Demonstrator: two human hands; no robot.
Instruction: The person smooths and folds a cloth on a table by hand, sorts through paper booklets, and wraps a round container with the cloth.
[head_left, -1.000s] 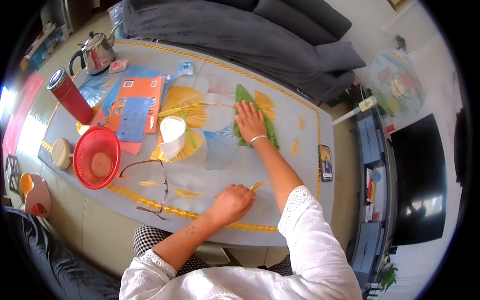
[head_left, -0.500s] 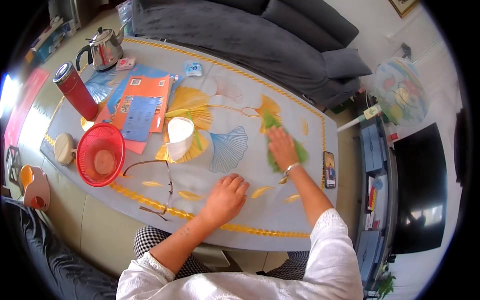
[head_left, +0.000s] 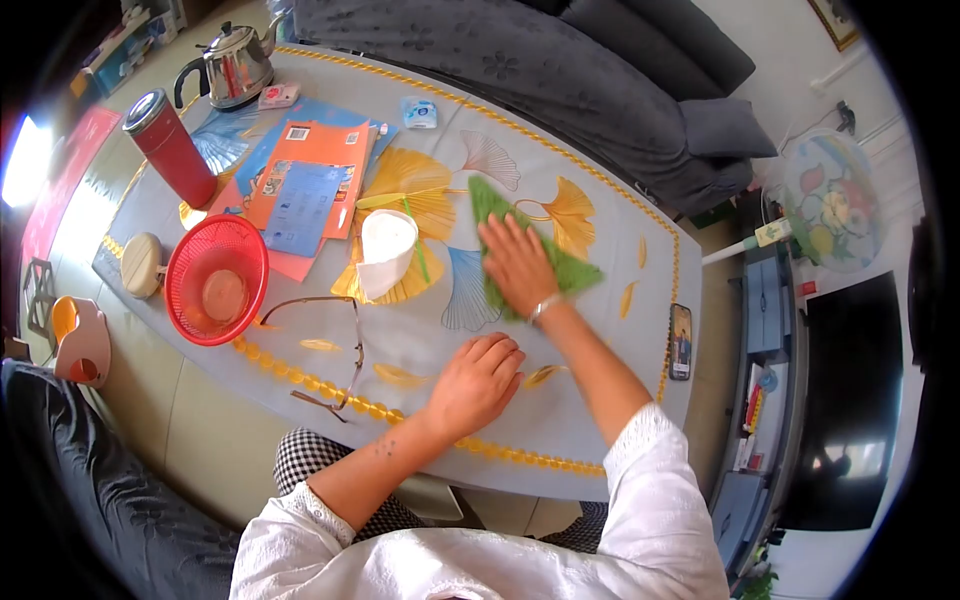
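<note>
My right hand (head_left: 517, 267) lies flat on a green cloth (head_left: 580, 270), fingers spread, pressing it to the tablecloth. The cloth is folded into a rough triangle, with its corners showing beyond the hand. My left hand (head_left: 474, 382) rests on the table near its front edge, holding nothing, its fingers together and loosely bent. To its left lie eyeglasses (head_left: 358, 345) with their arms unfolded. Farther back stands a white roll (head_left: 388, 240), seemingly of paper, with a loose end hanging toward me.
On the left are a red basket (head_left: 178, 290), a red thermos (head_left: 172, 150), a steel kettle (head_left: 234, 75) and stacked booklets (head_left: 330, 150). A phone (head_left: 680, 342) lies by the right edge. A grey sofa (head_left: 500, 60) runs behind the patterned table (head_left: 640, 400).
My right hand has slid the green cloth leftward across the table, and more of the cloth now shows around it. My left hand stays near the front edge. The view has shifted slightly.
</note>
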